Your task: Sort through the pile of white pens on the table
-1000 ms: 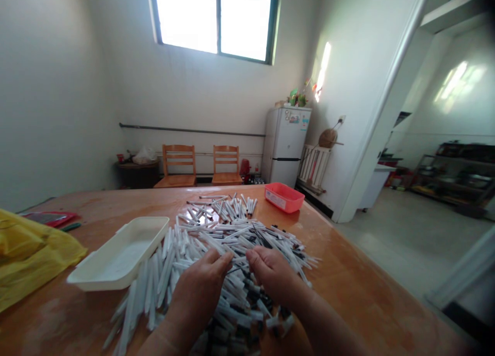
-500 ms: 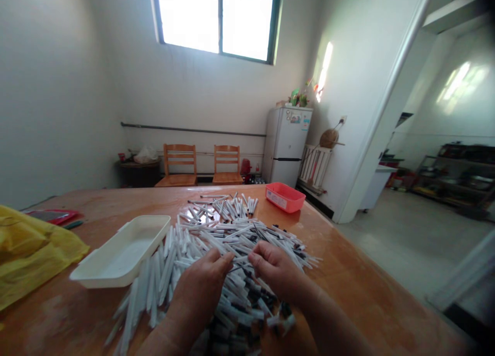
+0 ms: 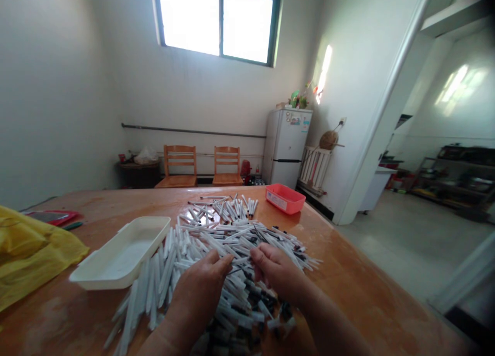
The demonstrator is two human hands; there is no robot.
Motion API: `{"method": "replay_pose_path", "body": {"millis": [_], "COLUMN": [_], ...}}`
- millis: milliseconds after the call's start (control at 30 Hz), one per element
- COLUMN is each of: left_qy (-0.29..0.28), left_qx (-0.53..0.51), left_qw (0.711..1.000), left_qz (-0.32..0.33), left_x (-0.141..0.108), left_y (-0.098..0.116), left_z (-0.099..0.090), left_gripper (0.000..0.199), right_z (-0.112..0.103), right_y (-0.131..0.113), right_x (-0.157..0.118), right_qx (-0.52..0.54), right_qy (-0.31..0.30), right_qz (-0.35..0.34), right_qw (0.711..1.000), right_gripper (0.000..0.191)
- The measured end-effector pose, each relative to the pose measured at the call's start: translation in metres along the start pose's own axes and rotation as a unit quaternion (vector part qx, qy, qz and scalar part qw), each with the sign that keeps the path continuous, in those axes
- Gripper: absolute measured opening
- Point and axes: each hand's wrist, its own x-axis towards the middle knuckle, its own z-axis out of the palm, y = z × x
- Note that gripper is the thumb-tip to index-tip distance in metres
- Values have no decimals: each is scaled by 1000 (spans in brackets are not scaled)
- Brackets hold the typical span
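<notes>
Orange-brown varnished wooden table fills the near field. Items are logged left to right.

At the table's left edge lies a crumpled yellow plastic bag. On the far side of the bag are a flat red folder-like item and a thin green stick-shaped item, too small to identify. Next right, a shallow white rectangular plastic tray sits flat on the table, just beside the heap.

At mid-table lies a broad heap of slender white plastic pen-like tubes, many with black ends, crossing at all angles and thinning toward the far side. Left hand rests palm-down on the heap, fingers loosely together and not clenched. Right hand sits just beside it on the tubes, fingers curled downward. Hands are near each other but apart. Whether either hand grasps a tube cannot be determined.

Further right, at the table's far edge, stands an open coral-red plastic crate.

Beyond the table, left to right: two wooden chairs against the wall, a white two-door refrigerator, and a white radiator. Through the doorway at right is a dark metal shelf unit.
</notes>
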Motion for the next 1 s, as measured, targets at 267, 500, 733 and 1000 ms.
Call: {"method": "replay_pose_path", "body": {"millis": [267, 500, 733, 1000], "left_qy": [-9, -12, -12, 5], "left_qx": [11, 15, -5, -5], "left_qw": [1000, 1000, 1000, 1000], "left_qz": [-2, -2, -21, -4], "left_x": [0, 0, 0, -1], "left_y": [0, -1, -4, -4], "left_z": [0, 1, 3, 0], "left_gripper": [32, 32, 31, 33], "right_z": [-1, -1, -10, 5], "right_y": [1, 3, 7, 4], "right_x": [1, 2, 6, 2], "right_qx": [7, -35, -22, -113], "right_qy": [-7, -3, 52, 22], "right_qz": [-6, -12, 4, -66], "right_qw": [1000, 999, 998, 991], "right_gripper": [23, 31, 10, 20]}}
